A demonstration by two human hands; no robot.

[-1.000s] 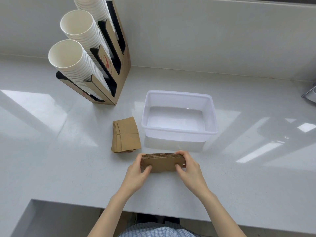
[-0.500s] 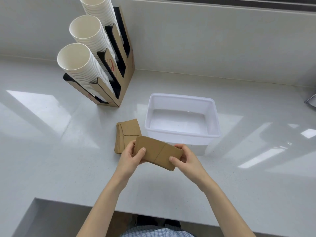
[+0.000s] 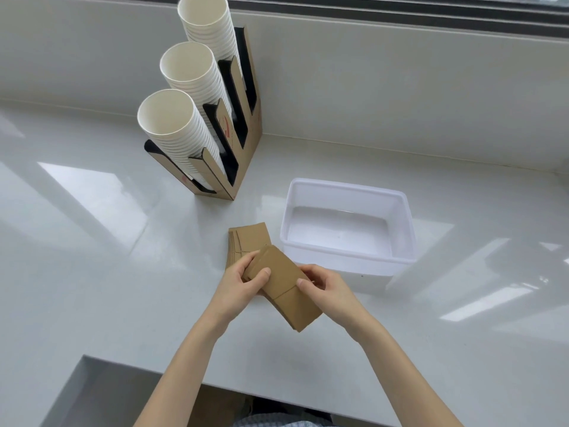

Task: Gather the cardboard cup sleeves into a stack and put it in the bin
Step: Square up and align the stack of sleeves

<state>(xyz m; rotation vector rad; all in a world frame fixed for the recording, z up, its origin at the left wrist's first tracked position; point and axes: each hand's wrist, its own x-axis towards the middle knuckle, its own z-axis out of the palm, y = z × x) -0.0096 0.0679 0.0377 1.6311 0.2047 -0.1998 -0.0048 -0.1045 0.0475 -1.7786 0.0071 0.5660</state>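
Both hands hold a stack of brown cardboard cup sleeves (image 3: 284, 288), turned diagonally just above the white counter. My left hand (image 3: 243, 285) grips its upper left end, thumb on top. My right hand (image 3: 328, 288) pinches its right edge. A second pile of brown sleeves (image 3: 246, 240) lies flat on the counter just behind my left hand, partly hidden by it. The white plastic bin (image 3: 348, 234) stands to the right of that pile, with nothing visible inside it.
A cardboard holder (image 3: 243, 127) with three slanted stacks of white paper cups (image 3: 181, 131) stands at the back left. A grey wall runs along the back. The counter's front edge (image 3: 277, 396) lies near my forearms.
The held sleeve stack went from standing on edge on the counter to lifted and turned diagonal, its upper end nearer the lying pile. The camera view shifted, so the bin appears further right.
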